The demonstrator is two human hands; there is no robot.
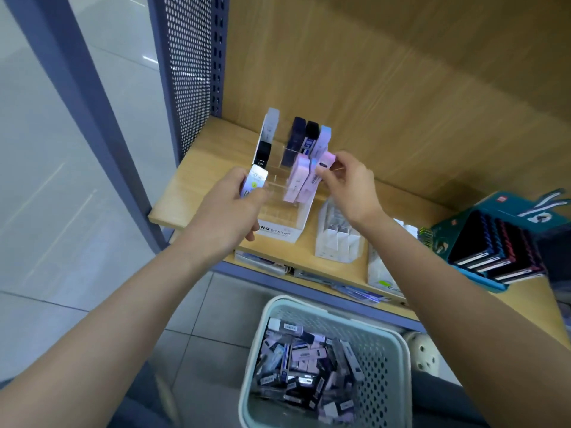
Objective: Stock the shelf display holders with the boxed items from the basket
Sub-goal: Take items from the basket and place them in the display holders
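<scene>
Pink box (326,159) at the holder's (287,234) right edge, long axis slanted, top end pointing up and away, pinched by right hand (349,186). Left hand (230,205) grips white box (254,182) at holder's left. Basket (380,366) below.

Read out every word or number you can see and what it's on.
"NO graph MG": front of the white display holder, start hidden behind the left hand.
"0.5": black box in the holder's left column.
Boxes in the basket, teal display: too blurred.
</scene>
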